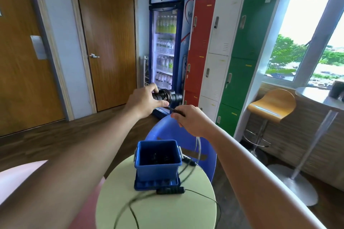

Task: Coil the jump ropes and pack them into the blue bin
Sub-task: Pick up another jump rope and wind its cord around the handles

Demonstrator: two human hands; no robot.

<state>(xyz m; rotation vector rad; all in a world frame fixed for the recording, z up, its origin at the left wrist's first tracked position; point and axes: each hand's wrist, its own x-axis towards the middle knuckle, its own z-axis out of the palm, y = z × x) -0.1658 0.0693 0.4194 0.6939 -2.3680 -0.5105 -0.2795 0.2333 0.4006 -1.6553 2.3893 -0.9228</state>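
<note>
Jump rope handles, black and bundled together with cord wound round them, are held up in the air beyond the blue bin. Lockers in red, white and green and a drinks fridge stand behind. Nearer, a round pale green table has a blue chair just past it. The blue bin stands open on its lid on the table, with dark coils lying in its bottom. The left hand has its fingers curled round the bundled handles. The right hand, just beside it, pinches the loose run of cord between thumb and fingers. From there the cord drops, blurred, past the bin's right side to the table. A second black handle lies on the table just in front of the lid, its thin cord trailing over the tabletop.
</note>
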